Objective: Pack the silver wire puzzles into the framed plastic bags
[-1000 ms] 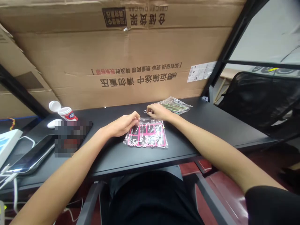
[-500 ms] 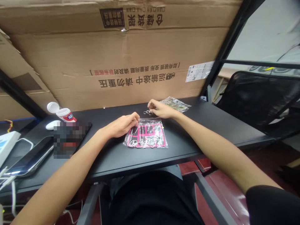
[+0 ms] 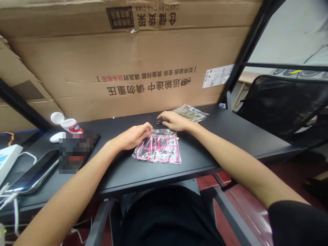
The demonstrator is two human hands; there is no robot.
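Observation:
My left hand [image 3: 137, 135] pinches the upper left edge of a clear plastic bag [image 3: 176, 158] lying on the black desk. Inside the bag is a pink grid-patterned piece [image 3: 159, 147], with several thin metal rings [image 3: 153, 157] toward its near edge. Just beyond the bag, my right hand [image 3: 173, 121] reaches down to the desk, thumb and index finger apart. A small metal ring [image 3: 158, 122] lies below its fingertips, and more metal shows between the fingers, partly hidden. Behind that hand rests a second clear bag [image 3: 197, 113] with a green-lined piece in it.
A large cardboard sheet [image 3: 153, 54] stands along the desk's back. At the left are an open white-and-red tub [image 3: 73, 125], a white mouse-shaped object [image 3: 57, 137], a blurred-out dark item [image 3: 88, 147], a phone-like black device [image 3: 34, 174] and white cables. A black chair [image 3: 284, 106] stands at right.
My right hand has shifted slightly left over the loose rings and its fingers have spread, covering some of them. The bag's near edge has slid slightly left; my left hand keeps its pinch.

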